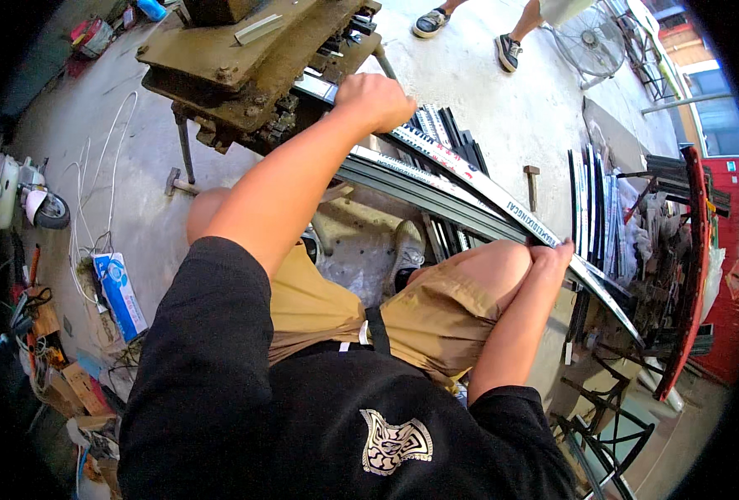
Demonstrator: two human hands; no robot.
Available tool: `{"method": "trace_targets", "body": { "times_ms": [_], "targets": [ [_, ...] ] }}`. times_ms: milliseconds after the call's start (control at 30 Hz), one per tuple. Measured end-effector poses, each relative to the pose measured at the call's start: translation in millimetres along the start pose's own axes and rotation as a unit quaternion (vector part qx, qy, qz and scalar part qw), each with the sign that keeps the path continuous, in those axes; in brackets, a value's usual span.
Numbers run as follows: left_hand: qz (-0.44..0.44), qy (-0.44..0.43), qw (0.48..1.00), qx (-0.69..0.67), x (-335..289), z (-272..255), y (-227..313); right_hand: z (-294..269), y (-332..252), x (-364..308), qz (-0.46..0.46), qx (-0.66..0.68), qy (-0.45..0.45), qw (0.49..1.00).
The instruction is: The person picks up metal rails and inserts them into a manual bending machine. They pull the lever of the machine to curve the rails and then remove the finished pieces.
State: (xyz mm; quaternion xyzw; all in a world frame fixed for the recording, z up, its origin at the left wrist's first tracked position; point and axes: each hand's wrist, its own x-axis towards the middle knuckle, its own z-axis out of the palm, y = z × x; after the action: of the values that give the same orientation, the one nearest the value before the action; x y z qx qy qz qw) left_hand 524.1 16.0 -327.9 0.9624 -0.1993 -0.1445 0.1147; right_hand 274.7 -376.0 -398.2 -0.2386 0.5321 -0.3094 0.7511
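Note:
A long metal profile (503, 198) with white printed film runs slantwise from a rusty, brown press-like machine (211, 79) down past my right knee. My left hand (375, 100) is closed round it near the machine, my forearm stretched far forward. Beside my right knee, my right hand (550, 254) grips the same profile with its fingers wrapped round it. More dark profiles (419, 193) lie under and next to it, above my legs. The profile's far end reaches in among the machine's lower parts, where I cannot make out its tip.
Bundled profiles (448, 125) lie on the floor beyond, with more (586, 200) at right. One hammer (532, 185) lies right, another (177, 182) left. A person's legs (513, 46) and a fan (590, 42) are ahead. A blue-white box (119, 292) and white cable (79, 200) lie left.

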Motion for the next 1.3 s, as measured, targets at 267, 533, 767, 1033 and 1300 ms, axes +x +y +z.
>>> {"method": "trace_targets", "body": {
  "times_ms": [267,533,767,1033,1300],
  "targets": [
    [-0.027,0.024,0.999,-0.023,3.4,7.1,-8.5,14.0,8.4,-51.7,-0.180,-0.003,0.036,0.983],
    [-0.017,0.050,0.998,-0.037,10.9,11.0,-7.0,11.8,0.3,-9.5,-0.080,-0.009,0.022,0.996],
    [0.046,0.018,0.998,-0.049,-6.2,16.0,25.9,-18.0,-22.5,18.7,-0.145,0.027,0.029,0.989],
    [0.075,0.030,0.995,-0.058,-6.1,20.5,20.2,-4.1,-33.4,13.2,-0.100,0.013,0.030,0.994],
    [0.245,-0.064,0.967,-0.008,-14.3,19.7,87.4,-57.8,-66.0,-11.2,-0.174,0.088,0.069,0.978]
  ]
}}
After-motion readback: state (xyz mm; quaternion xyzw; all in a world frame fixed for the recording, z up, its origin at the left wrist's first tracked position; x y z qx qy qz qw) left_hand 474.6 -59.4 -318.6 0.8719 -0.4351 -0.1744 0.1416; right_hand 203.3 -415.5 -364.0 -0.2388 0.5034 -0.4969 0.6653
